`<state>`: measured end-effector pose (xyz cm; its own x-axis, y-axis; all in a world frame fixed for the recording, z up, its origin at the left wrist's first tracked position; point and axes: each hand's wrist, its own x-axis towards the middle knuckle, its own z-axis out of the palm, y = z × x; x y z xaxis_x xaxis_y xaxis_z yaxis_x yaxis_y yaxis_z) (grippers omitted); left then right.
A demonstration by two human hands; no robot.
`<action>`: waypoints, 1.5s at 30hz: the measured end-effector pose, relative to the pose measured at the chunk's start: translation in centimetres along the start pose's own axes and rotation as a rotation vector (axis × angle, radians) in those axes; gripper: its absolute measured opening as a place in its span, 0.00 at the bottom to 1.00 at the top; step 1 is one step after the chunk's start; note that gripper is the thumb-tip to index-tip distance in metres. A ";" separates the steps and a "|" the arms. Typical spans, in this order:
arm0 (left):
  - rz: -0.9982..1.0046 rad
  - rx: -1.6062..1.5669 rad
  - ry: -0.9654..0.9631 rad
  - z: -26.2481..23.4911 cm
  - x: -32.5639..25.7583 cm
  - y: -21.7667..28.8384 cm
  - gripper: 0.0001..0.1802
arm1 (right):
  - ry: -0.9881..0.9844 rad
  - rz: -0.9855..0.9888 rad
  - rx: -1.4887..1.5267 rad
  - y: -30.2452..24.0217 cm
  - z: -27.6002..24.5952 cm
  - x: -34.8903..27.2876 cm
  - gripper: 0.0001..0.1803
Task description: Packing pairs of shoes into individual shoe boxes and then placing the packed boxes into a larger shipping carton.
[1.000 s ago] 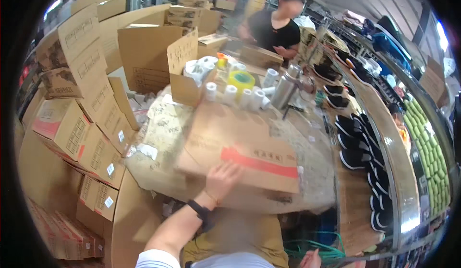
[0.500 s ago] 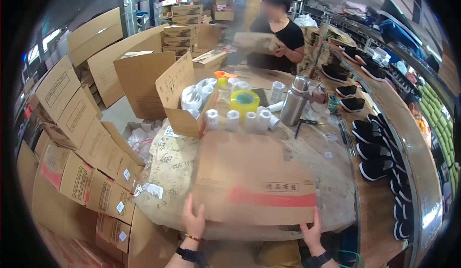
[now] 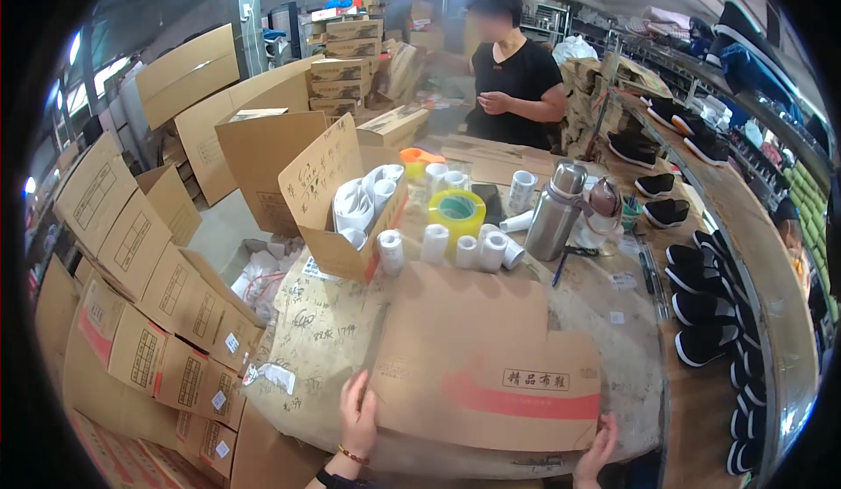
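Observation:
A folded-flat brown cardboard box (image 3: 464, 331) with a red stripe lies on the worktable in front of me. My left hand (image 3: 357, 419) is at its left edge, fingers stretched out and touching or very near the cardboard. By the near right corner is my right hand (image 3: 599, 452), its fingers loosely apart and partly cut off below. Neither hand is visibly clamped on the box. Just beyond its far edge stand white label rolls (image 3: 434, 244) and a large roll of yellow-rimmed tape (image 3: 456, 216).
An open carton of label rolls (image 3: 350, 265) stands far left on the table (image 3: 307, 384). A steel thermos (image 3: 554, 217) is far right. Black shoes (image 3: 701, 307) line a right-hand shelf. Stacked cartons (image 3: 180, 371) crowd the left. A person (image 3: 517, 86) stands across the table.
My view has shifted, so everything sits lower and further right. My hands have loosened around the cardboard edges. Across the table, the person's cardboard piece has swung to the left, blurred.

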<state>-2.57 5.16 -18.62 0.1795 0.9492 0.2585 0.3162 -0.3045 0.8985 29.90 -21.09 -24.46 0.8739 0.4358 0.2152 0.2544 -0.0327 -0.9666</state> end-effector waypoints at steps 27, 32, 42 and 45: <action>0.398 0.673 -0.310 5.6 25.3 4.5 0.34 | 0.145 0.092 0.220 -0.6 1.3 0.7 0.30; 0.450 0.746 -0.241 7.2 28.5 2.5 0.31 | 0.165 0.097 0.239 0.1 1.1 0.5 0.30; 0.567 0.688 -0.190 8.6 27.0 5.6 0.27 | 0.185 0.086 0.218 -0.4 1.0 0.2 0.27; 0.735 0.723 -0.173 9.7 27.3 5.2 0.21 | 0.191 0.079 0.191 0.0 1.0 0.2 0.28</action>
<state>13.02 28.75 -10.36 0.6666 0.5037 0.5495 0.5467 -0.8315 0.0990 29.66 -20.14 -24.53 0.9548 0.2606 0.1428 0.1153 0.1180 -0.9863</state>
